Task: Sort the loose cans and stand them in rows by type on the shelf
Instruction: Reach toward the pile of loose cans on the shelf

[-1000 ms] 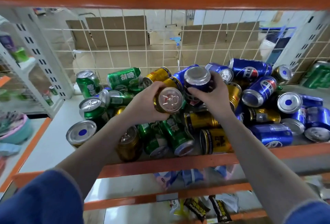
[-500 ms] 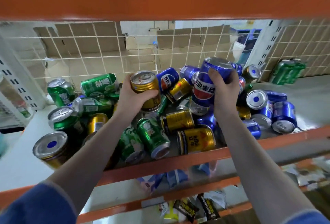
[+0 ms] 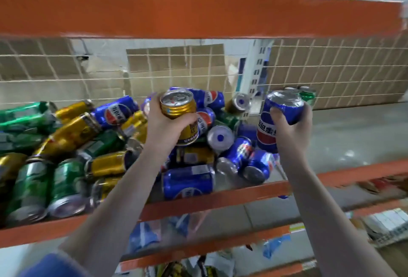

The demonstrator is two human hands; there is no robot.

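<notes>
My left hand (image 3: 164, 129) grips a gold can (image 3: 180, 109), held upright above the heap with its silver top facing me. My right hand (image 3: 291, 129) grips a blue can (image 3: 277, 118), also upright, at the right edge of the heap. Below them a jumble of blue, gold and green cans (image 3: 106, 144) lies on its sides across the left and middle of the shelf (image 3: 344, 135). Two green cans (image 3: 305, 93) stand upright at the back, just behind the blue can.
An orange beam (image 3: 198, 12) crosses overhead and an orange front rail (image 3: 220, 199) edges the shelf. A wire grid (image 3: 110, 71) with cardboard behind closes the back. The grey shelf surface to the right of the heap is bare. Lower shelves hold packets.
Both hands have carried their cans to the right along the shelf, the blue can now past the heap's right edge. The view has swung right and blurred.
</notes>
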